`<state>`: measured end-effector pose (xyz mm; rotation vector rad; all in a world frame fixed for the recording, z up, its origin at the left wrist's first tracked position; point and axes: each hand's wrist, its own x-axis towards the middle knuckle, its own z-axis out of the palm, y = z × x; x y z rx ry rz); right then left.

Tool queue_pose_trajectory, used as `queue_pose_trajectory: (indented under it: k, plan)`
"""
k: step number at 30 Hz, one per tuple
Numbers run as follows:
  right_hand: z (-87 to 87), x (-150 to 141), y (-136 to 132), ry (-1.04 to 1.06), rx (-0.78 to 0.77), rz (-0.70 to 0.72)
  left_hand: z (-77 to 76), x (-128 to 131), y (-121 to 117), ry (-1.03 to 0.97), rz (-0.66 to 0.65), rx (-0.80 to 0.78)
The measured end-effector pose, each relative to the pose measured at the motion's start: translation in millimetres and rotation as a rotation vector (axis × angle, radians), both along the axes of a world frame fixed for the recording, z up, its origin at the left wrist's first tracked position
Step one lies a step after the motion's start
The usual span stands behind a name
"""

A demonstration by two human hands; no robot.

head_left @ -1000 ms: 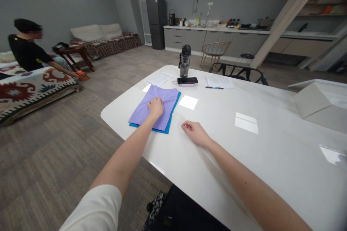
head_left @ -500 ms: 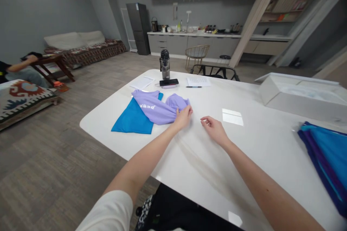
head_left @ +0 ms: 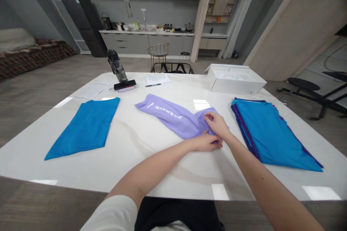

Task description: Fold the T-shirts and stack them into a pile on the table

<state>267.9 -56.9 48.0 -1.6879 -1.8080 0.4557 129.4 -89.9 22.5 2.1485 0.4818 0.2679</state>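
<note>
"Weight first; how heavy would you judge that lavender shirt [head_left: 184, 124]?"

"Light, I'd say; the fabric looks thin and limp, so it should crease and bunch easily; nothing about it seems fragile, though it may slide on the glossy white table [head_left: 130, 126]; I'd take it by two outer corners, catching all layers together."

"Where is it now, and is it held?"

"Mid-table, between the folded blue shirt [head_left: 88, 126] on the left and the stack of blue and purple shirts [head_left: 271, 130] on the right, touching neither; the right grip [head_left: 217, 125] lies over its rumpled end, fingers curled nearly closed; the left grip [head_left: 208, 142] is just below, half curled, thumb at the fabric; I cannot tell whether either has cloth pinched."

"And the look of it?"

"Pale purple, with white lettering [head_left: 169, 111] along the flatter stretch; that stretch slants across the surface towards the far left, while the near right end is all wrinkles."
</note>
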Motion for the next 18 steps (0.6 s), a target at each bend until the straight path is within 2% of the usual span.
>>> queue_pose_trajectory:
  k: [2,3,4,7,9,10,12,14,18]
  plan:
    - [-7.2,14.2,-4.3,-0.063,0.007,0.063,6.7,1.6,-6.4,-0.02,-0.025,-0.023]
    - [-11.4,19.6,-7.3,-0.091,-0.002,0.086,10.3,-3.1,-6.3,-0.017,0.038,-0.01]
    - [-15.3,23.5,-10.8,-0.121,-0.011,0.1,13.8,-10.8,-3.8,0.005,0.169,0.032]
    - [-22.2,24.5,-24.7,-0.248,-0.023,0.11,20.4,-44.9,16.1,0.199,0.778,0.339]
    - [-20.4,16.5,-34.7,-0.335,-0.044,0.114,19.8,-68.2,35.5,0.385,0.991,0.484]
    - [-17.8,10.8,-39.3,-0.37,-0.065,0.122,17.8,-77.8,45.5,0.483,1.049,0.474]
    - [-11.0,-1.6,-47.2,-0.424,-0.104,0.155,11.1,-91.2,64.1,0.633,1.094,0.354]
    - [-4.6,-13.2,-53.4,-0.46,-0.134,0.198,2.5,-96.5,79.6,0.686,1.065,0.274]
    - [1.9,-30.2,-61.9,-0.475,-0.218,0.278,-12.0,-91.9,104.0,0.585,0.877,0.397]
